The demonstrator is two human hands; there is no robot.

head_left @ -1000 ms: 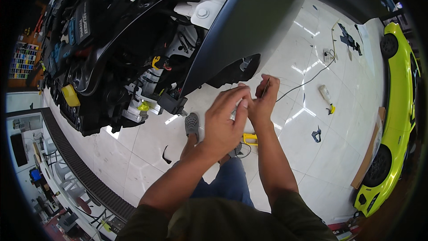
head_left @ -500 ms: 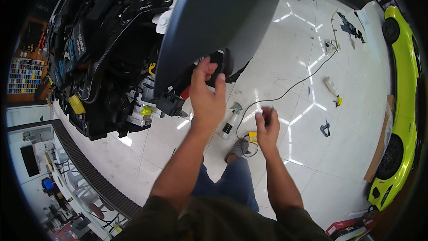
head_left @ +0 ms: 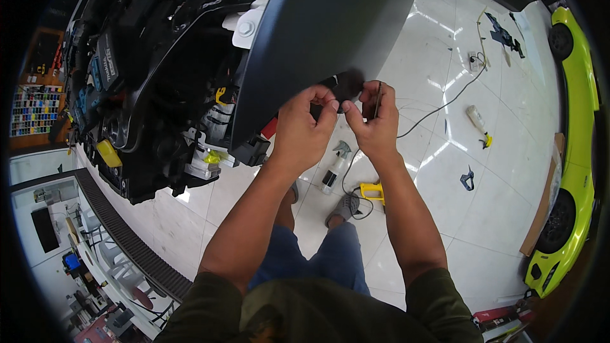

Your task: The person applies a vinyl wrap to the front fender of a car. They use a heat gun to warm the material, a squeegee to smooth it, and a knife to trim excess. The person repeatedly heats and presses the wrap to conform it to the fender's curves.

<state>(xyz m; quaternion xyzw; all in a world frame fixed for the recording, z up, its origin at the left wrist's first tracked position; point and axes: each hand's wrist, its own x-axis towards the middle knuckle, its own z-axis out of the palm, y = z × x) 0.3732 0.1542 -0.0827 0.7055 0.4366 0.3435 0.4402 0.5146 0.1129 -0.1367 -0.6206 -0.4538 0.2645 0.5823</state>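
Observation:
At the lower edge of the dark grey fender panel (head_left: 318,13), both hands are working close together. My left hand (head_left: 305,127) pinches something dark at that edge, too small to make out. My right hand (head_left: 375,124) holds a thin dark tool (head_left: 377,98) between its fingers, its thumb almost touching my left thumb. Behind the fingertips sits a dark, blurred piece of the panel's edge. To the left is the exposed engine bay (head_left: 140,76) with a white bracket (head_left: 246,28) and a yellow cap (head_left: 109,152).
On the tiled floor lie a spray bottle (head_left: 333,171) by my feet, a yellow tool (head_left: 372,194) with a cable, a white bottle (head_left: 476,121) and dark scraps (head_left: 467,179). A lime-green car (head_left: 575,140) stands at right. A grate (head_left: 133,241) and white worktable (head_left: 95,267) are at lower left.
My left hand has risen from lower centre to the panel edge. My right hand dropped away half a second ago and has now come back up beside the left, still with the thin tool.

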